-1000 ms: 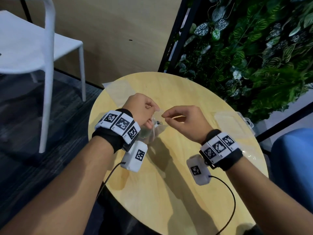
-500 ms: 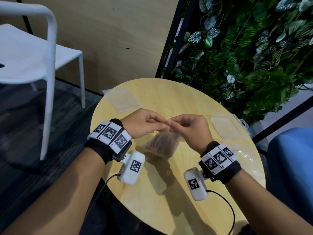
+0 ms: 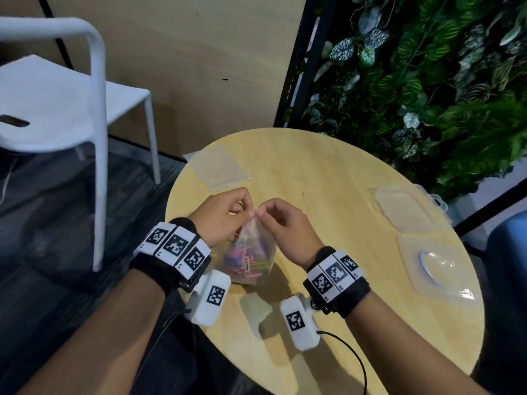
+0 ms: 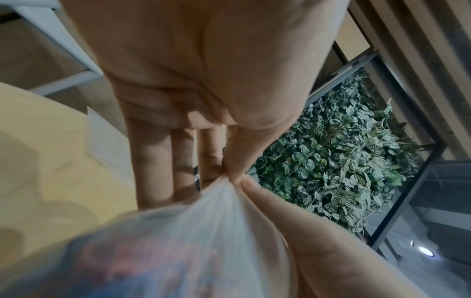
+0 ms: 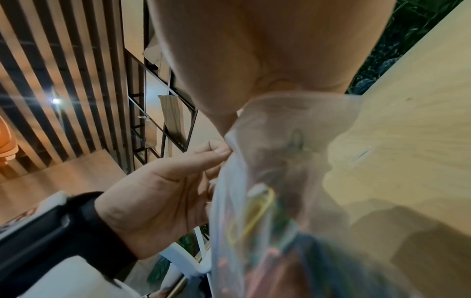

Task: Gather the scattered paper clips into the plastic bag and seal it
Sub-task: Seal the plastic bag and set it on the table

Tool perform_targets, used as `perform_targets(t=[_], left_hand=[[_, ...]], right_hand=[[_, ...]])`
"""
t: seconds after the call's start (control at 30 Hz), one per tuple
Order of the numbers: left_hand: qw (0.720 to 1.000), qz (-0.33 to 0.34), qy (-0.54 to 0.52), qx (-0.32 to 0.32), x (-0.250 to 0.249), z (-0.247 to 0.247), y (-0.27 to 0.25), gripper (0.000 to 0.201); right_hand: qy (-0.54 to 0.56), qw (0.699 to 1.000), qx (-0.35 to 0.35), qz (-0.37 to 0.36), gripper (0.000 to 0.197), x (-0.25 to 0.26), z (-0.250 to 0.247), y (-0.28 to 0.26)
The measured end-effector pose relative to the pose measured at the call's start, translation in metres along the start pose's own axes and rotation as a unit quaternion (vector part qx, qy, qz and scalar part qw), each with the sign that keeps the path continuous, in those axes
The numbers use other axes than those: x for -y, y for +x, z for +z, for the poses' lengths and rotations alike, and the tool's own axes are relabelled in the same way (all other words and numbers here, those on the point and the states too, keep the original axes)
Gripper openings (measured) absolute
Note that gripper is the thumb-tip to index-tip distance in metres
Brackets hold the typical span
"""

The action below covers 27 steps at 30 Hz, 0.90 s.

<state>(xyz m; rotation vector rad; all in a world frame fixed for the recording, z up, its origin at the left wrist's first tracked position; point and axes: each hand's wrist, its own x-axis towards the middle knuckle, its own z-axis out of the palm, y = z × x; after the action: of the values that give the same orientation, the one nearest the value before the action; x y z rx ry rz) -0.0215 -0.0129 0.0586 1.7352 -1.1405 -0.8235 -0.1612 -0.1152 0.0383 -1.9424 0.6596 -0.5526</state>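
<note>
A clear plastic bag with several coloured paper clips inside hangs over the round wooden table, its bottom near the tabletop. My left hand and right hand meet at the bag's top edge, and each pinches it between thumb and fingertips. In the left wrist view the bag bunches up to the pinching fingertips. In the right wrist view the bag shows a yellow clip through its side, with the left hand beside it.
A flat empty plastic bag lies at the table's far left edge. A clear plastic box and a clear lid sit on the right side. A white chair stands to the left; a plant wall is behind.
The two hands have come together at the bag's top edge, and the bag now hangs lower between them with the clips showing at its bottom. The head view has tilted down.
</note>
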Motion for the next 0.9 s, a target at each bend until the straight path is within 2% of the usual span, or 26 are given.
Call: perform_targets(t=[0.17, 0.27, 0.33, 0.4, 0.47, 0.67, 0.8, 0.83, 0.9], left_hand=[[0.999, 0.003, -0.036, 0.014, 0.004, -0.012, 0.000, 0.014], [0.999, 0.000, -0.042, -0.013, 0.006, -0.019, 0.001, 0.013], [0.998, -0.003, -0.043, -0.034, 0.008, -0.022, 0.003, 0.013], [0.998, -0.009, -0.042, -0.053, 0.011, -0.024, 0.004, 0.014], [0.997, -0.015, -0.037, -0.071, 0.013, -0.026, 0.006, 0.015], [0.996, -0.031, -0.022, -0.087, 0.016, -0.032, 0.010, 0.015], [0.996, -0.034, -0.011, -0.086, 0.016, -0.033, 0.009, 0.013], [0.996, -0.035, -0.010, -0.085, 0.016, -0.033, 0.009, 0.013], [0.996, -0.036, -0.011, -0.083, 0.017, -0.034, 0.009, 0.013]], right_hand=[[0.016, 0.999, 0.022, -0.023, 0.015, 0.001, -0.005, 0.004], [0.003, 0.999, 0.006, 0.032, 0.024, -0.019, -0.025, 0.026], [-0.148, 0.987, -0.023, 0.063, 0.025, -0.045, -0.040, 0.051], [-0.297, 0.951, -0.011, 0.089, 0.029, -0.068, -0.046, 0.073], [-0.335, 0.937, 0.007, 0.100, 0.032, -0.082, -0.041, 0.092], [-0.343, 0.931, 0.007, 0.124, 0.012, -0.083, -0.023, 0.111], [-0.361, 0.915, 0.087, 0.161, 0.019, -0.074, -0.028, 0.104], [-0.347, 0.919, 0.098, 0.159, 0.018, -0.065, -0.032, 0.100], [-0.222, 0.960, 0.092, 0.143, 0.015, -0.041, -0.042, 0.088]])
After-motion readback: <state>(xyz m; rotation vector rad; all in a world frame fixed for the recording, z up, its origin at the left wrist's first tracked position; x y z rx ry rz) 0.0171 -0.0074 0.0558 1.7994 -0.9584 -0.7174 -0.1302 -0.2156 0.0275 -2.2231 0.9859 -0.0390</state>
